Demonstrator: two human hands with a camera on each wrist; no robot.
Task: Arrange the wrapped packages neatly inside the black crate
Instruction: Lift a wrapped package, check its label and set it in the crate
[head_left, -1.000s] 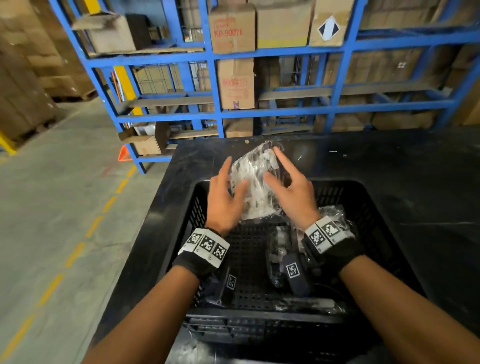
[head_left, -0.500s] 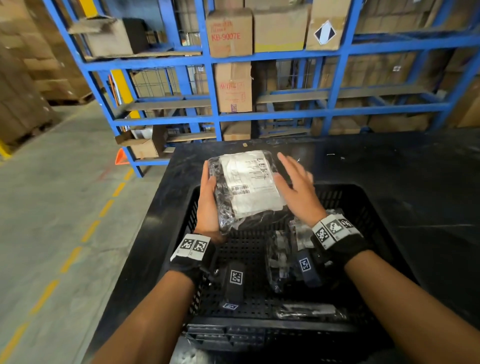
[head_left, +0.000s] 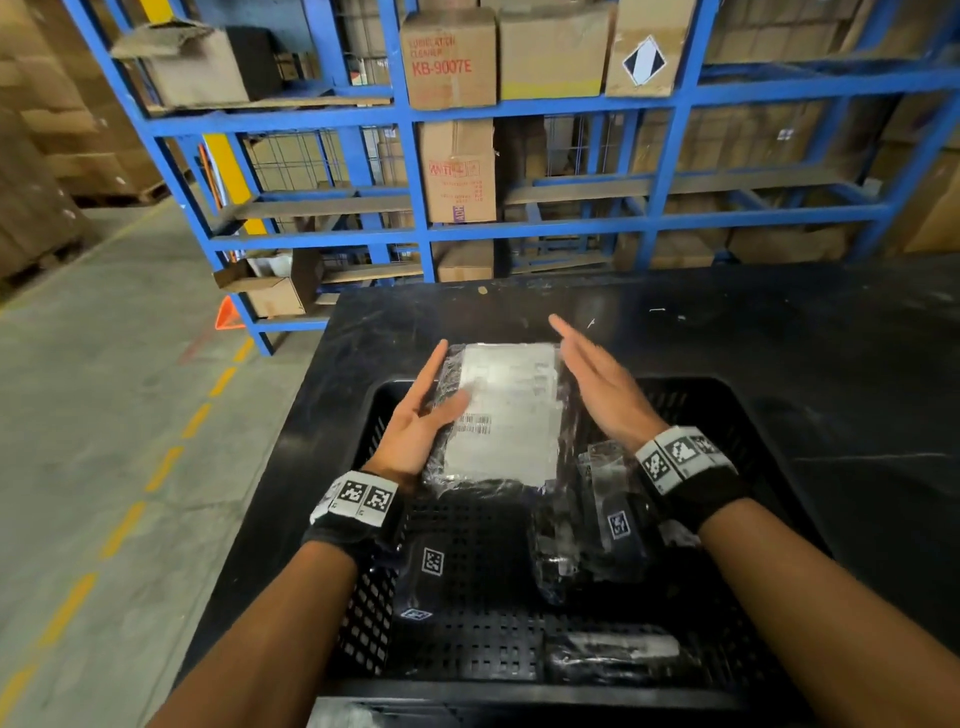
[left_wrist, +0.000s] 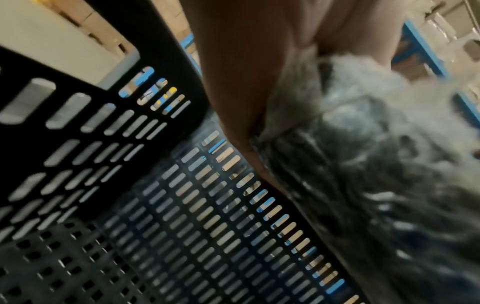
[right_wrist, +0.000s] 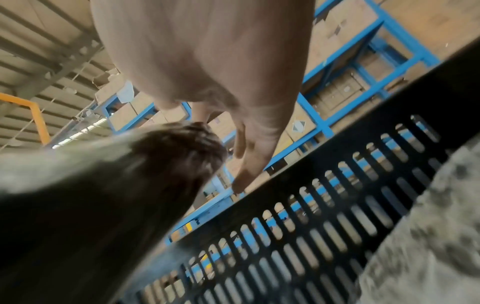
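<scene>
A wrapped package (head_left: 506, 415) in clear plastic, white label up, hangs over the far half of the black crate (head_left: 363, 623). My left hand (head_left: 421, 415) holds its left edge, thumb on top and fingers along the side. My right hand (head_left: 592, 384) is open with straight fingers beside the package's right edge; contact is unclear. In the left wrist view my left hand (left_wrist: 246, 72) lies against the package (left_wrist: 363, 164) near the crate wall (left_wrist: 103, 144). In the right wrist view my right hand (right_wrist: 202, 51) hovers beside the package (right_wrist: 103, 185) above the crate wall (right_wrist: 311, 226).
Other wrapped packages lie in the crate at the right (head_left: 597, 525) and near front (head_left: 613, 649). The crate sits on a black table (head_left: 779, 338). Blue shelving (head_left: 571, 104) with cardboard boxes stands behind; the concrete floor (head_left: 104, 415) lies to the left.
The package has been turned label-up and laid flatter over the crate. My left hand moved to its left edge, and my right hand opened beside its right edge.
</scene>
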